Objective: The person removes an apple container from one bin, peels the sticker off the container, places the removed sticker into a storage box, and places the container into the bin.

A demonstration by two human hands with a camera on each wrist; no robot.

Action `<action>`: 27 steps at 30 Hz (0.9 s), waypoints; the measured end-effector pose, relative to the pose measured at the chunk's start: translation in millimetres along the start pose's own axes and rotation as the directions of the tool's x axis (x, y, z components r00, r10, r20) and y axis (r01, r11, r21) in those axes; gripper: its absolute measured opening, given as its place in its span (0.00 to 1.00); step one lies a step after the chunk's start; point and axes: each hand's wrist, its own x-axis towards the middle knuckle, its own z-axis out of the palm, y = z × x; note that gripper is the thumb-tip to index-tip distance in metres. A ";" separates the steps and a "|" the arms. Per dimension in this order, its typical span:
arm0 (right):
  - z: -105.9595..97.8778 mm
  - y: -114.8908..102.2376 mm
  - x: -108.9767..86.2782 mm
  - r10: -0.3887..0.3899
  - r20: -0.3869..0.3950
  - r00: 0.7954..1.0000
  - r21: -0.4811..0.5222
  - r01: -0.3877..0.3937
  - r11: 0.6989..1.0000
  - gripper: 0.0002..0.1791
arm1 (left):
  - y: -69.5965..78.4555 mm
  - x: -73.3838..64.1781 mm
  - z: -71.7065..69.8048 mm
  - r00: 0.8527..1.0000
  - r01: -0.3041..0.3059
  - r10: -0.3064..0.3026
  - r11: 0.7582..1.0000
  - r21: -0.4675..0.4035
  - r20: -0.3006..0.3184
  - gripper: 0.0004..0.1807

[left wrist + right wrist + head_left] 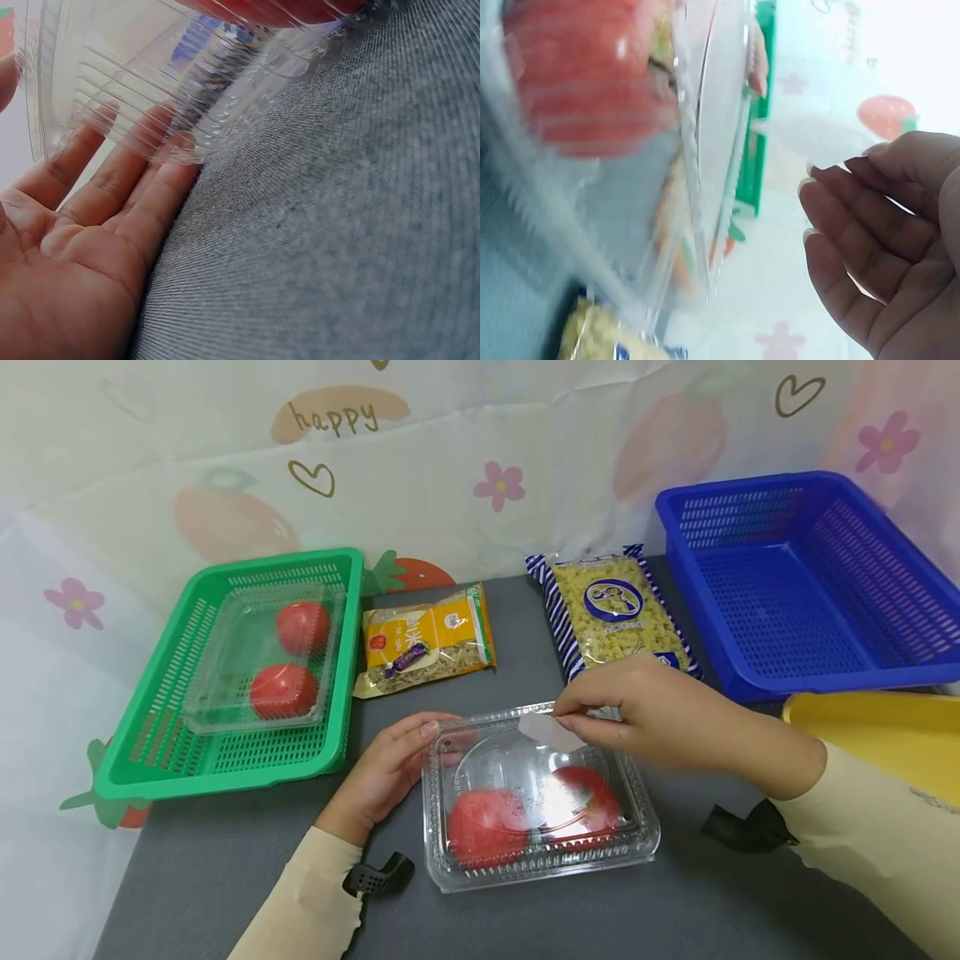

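Note:
A clear plastic clamshell box [540, 872] with two red apples [487, 828] inside sits on the dark table, its lid down. My left hand [393, 760] holds the box's far left corner, thumb at the lid's edge. In the left wrist view its fingers [120, 180] lie against the ribbed side wall. Above the lid's far edge, my right hand [637, 714] pinches a whitish, see-through label [551, 732] between thumb and forefinger. The label [817, 141] stands clear of the lid in the right wrist view, where the box is blurred.
At the left, a green basket [225, 787] holds another clear box with two red fruits. Behind lie an orange-and-clear food bag [431, 639] with a purple-wrapped candy and a pasta bag [615, 610]. A blue basket [780, 687] and yellow container [870, 735] stand at the right.

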 end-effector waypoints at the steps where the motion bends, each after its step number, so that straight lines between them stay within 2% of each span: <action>1: -3.1 1.6 -3.6 -0.006 -0.021 1.000 -0.005 0.006 1.000 0.10 | -0.3 0.1 -0.2 1.000 -0.001 0.001 1.000 -0.001 0.001 0.25; 4: -12.3 7.4 -14.8 -0.036 -0.086 0.996 -0.028 0.034 0.999 0.12 | -0.3 0.1 -0.5 1.000 0.000 0.000 1.000 -0.006 0.001 0.25; 7: -22.8 13.1 -29.1 -0.031 -0.136 0.990 -0.060 0.024 0.998 0.15 | 0.1 0.2 -0.5 1.000 0.003 -0.003 1.000 -0.005 0.000 0.25; 10: -34.1 18.7 -47.2 0.020 -0.174 0.985 -0.095 -0.037 0.995 0.17 | 0.1 0.5 -0.4 1.000 0.006 -0.006 1.000 -0.003 -0.002 0.25; 13: -44.6 23.8 -67.7 0.108 -0.200 0.974 -0.146 -0.139 0.979 0.19 | 0.2 0.5 -0.2 1.000 0.009 -0.009 1.000 -0.004 -0.003 0.25; 16: -53.9 27.4 -88.7 0.220 -0.223 0.950 -0.207 -0.267 0.941 0.19 | 0.6 0.1 0.2 1.000 0.014 -0.014 1.000 -0.004 -0.008 0.25; 19: -62.0 32.1 -109.8 0.292 -0.258 0.921 -0.253 -0.356 0.899 0.17 | 0.7 -0.2 0.5 1.000 0.015 -0.016 1.000 -0.007 -0.010 0.25; 24: -70.0 42.2 -141.4 0.310 -0.377 0.873 -0.266 -0.422 0.867 0.11 | -1.3 -0.1 0.5 1.000 0.012 -0.012 1.000 -0.010 -0.008 0.25; 27: -70.7 51.9 -160.0 0.312 -0.437 0.844 -0.237 -0.442 0.865 0.08 | -2.1 0.0 0.6 1.000 0.014 -0.014 1.000 -0.007 -0.009 0.25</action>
